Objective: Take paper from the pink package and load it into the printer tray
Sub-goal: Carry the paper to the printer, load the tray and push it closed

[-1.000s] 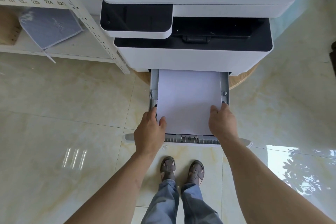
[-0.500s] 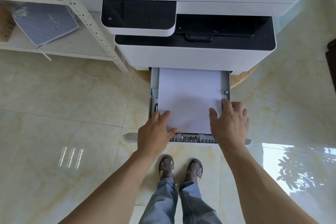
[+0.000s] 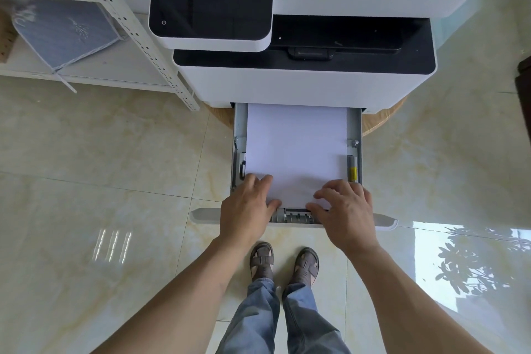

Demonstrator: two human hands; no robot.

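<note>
A white and black printer (image 3: 304,37) stands in front of me with its grey paper tray (image 3: 355,129) pulled out toward me. A stack of white paper (image 3: 296,149) lies flat inside the tray between the side guides. My left hand (image 3: 247,207) rests on the near left corner of the paper, fingers spread. My right hand (image 3: 344,207) lies flat on the near right corner, fingers pointing left across the sheet's front edge. Neither hand grips anything. The pink package is not in view.
A white metal shelf (image 3: 94,72) stands at the left with a blue-grey folder (image 3: 66,29) on it. The printer sits on a round wooden base (image 3: 385,118). Glossy tiled floor (image 3: 100,181) surrounds it. My sandalled feet (image 3: 284,263) stand just below the tray front.
Both hands have slid from the tray's sides toward the paper's near edge. The right hand turned inward so its fingers lie across the front of the stack.
</note>
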